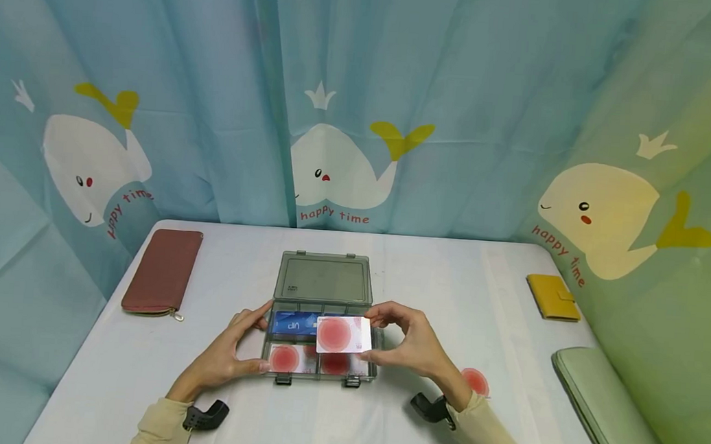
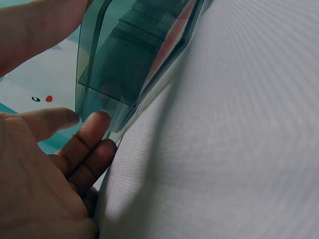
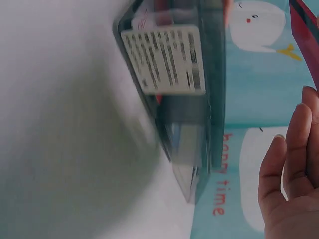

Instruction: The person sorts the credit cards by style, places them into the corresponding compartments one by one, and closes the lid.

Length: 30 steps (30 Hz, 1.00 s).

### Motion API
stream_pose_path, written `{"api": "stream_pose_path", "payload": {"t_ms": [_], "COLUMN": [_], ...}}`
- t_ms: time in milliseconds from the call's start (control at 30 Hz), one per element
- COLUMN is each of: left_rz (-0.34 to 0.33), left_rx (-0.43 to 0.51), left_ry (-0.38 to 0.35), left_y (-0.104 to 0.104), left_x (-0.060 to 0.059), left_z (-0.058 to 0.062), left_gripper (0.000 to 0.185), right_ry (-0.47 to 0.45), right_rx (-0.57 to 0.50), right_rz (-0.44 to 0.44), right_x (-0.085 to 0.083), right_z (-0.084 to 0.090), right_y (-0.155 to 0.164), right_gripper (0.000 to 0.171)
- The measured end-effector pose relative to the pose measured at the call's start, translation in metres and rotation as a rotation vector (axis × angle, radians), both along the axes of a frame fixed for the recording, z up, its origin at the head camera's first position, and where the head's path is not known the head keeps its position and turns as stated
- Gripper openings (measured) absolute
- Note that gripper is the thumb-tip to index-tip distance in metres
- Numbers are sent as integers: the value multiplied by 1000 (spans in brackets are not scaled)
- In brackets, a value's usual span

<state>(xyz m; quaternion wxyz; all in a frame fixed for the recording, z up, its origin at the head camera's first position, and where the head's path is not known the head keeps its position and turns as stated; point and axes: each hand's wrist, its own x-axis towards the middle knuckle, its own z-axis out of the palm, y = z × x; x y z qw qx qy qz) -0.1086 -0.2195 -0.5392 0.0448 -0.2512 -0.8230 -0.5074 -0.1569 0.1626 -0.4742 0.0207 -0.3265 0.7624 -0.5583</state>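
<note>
A clear grey plastic storage box (image 1: 324,300) stands with its lid raised at the middle of the table. My left hand (image 1: 231,352) holds its left side, thumb at the front corner and fingers farther back; in the left wrist view, fingertips (image 2: 94,124) touch the box's wall. Over the box's right half, my right hand (image 1: 412,341) pinches a white card with a red circle (image 1: 343,334) by its right end. Beneath, a blue VIP card (image 1: 295,323) lies across the rear compartments, partly hidden. Red-circle cards (image 1: 284,359) lie in the front compartments.
On the white table (image 1: 242,420), a brown zip wallet (image 1: 163,270) lies at the left. A yellow wallet (image 1: 552,297) and a pale green case (image 1: 614,415) lie at the right. Another red-circle piece (image 1: 476,380) shows by my right wrist. A curtain (image 1: 495,87) hangs behind.
</note>
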Motion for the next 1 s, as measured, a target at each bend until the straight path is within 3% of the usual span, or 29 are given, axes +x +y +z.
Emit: {"api": "stream_pose_path", "payload": {"t_ms": [533,767,1000], "left_rz": [-11,-8,-1], "left_rx": [4,3,-2], "left_ry": [23,14,9], "left_y": [0,0,0], "left_x": [0,-1,-1], "left_z": [-1,-1,-1], "left_gripper": [104,105,105], "right_ry": [-53,-126,-142], "right_rx": [156,193,248], "right_rz": [3,11,11], "right_x": [2,3,4], "right_z": [-5,-7,-9], "right_y": [-47,-60,-68], "right_gripper": [51,51,53]}}
